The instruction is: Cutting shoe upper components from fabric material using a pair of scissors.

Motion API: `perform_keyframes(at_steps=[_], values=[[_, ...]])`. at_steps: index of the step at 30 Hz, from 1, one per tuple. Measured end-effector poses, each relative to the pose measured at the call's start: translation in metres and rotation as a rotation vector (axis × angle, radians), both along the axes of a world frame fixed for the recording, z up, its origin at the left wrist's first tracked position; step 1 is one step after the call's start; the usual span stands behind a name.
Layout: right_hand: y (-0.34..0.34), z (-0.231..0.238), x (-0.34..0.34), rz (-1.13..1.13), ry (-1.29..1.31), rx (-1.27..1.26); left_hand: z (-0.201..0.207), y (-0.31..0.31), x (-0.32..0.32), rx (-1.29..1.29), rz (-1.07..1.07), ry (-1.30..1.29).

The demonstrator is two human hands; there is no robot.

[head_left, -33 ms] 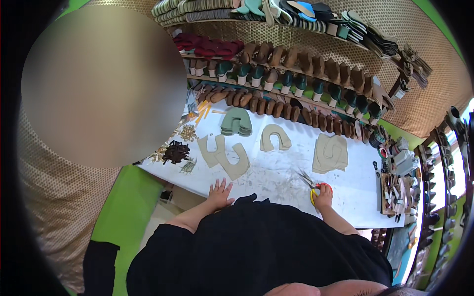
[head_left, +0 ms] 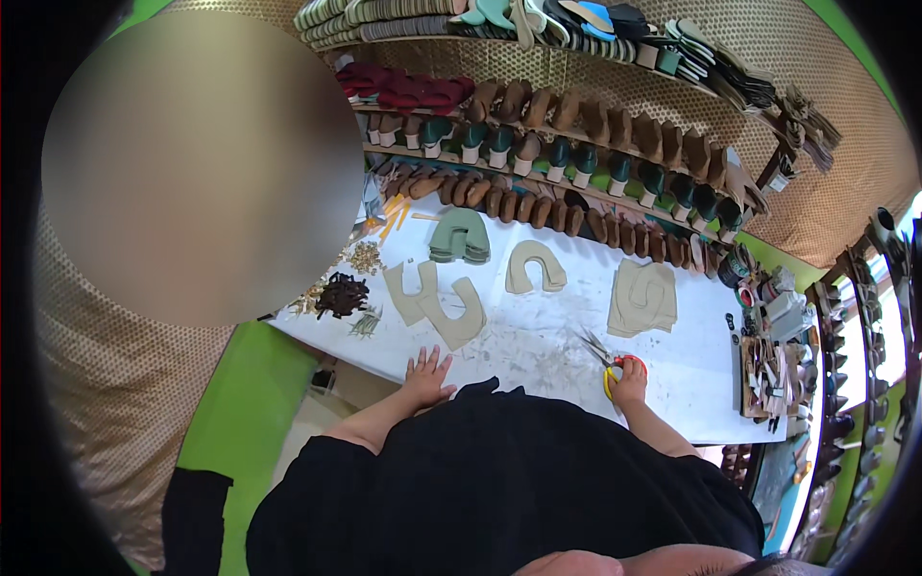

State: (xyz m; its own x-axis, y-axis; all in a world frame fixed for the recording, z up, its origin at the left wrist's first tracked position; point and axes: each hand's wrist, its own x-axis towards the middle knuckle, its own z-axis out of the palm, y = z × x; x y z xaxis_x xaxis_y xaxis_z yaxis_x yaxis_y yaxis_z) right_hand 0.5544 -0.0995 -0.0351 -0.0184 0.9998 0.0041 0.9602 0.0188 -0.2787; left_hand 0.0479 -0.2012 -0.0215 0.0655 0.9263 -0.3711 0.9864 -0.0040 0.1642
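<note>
My right hand [head_left: 630, 381] is closed on the handles of a pair of scissors [head_left: 601, 351] with red and yellow grips. The scissor blades are slightly apart, pointing to the far left over the table. My left hand [head_left: 425, 379] rests at the near table edge, fingers spread, holding nothing. Just beyond it lie two overlapping beige U-shaped cut pieces [head_left: 455, 329]. A beige arch-shaped piece [head_left: 521, 271] sits farther back in the middle. Beyond the right hand is a stack of beige pieces [head_left: 626, 312]; a stack of green arch-shaped pieces [head_left: 445, 235] lies at the back left.
The white tabletop [head_left: 538, 370] is smudged. At its left are a dark brown heap [head_left: 343, 296] and small golden bits [head_left: 366, 257]. Shoe shelves [head_left: 576, 144] line the back. A box of tools [head_left: 765, 379] and assorted containers stand at the right edge. A blurred disc covers the upper left.
</note>
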Motion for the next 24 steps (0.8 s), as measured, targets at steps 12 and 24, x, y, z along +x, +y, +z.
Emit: perform_keyframes(at_steps=[12,24], values=[[-0.005,-0.001,-0.002,0.034,0.102,0.174,0.022,0.016,0.029,0.111,0.231,-0.008],[0.003,0.009,-0.002,0.066,0.142,0.157,0.030,0.139,0.072,0.442,-0.166,0.203]])
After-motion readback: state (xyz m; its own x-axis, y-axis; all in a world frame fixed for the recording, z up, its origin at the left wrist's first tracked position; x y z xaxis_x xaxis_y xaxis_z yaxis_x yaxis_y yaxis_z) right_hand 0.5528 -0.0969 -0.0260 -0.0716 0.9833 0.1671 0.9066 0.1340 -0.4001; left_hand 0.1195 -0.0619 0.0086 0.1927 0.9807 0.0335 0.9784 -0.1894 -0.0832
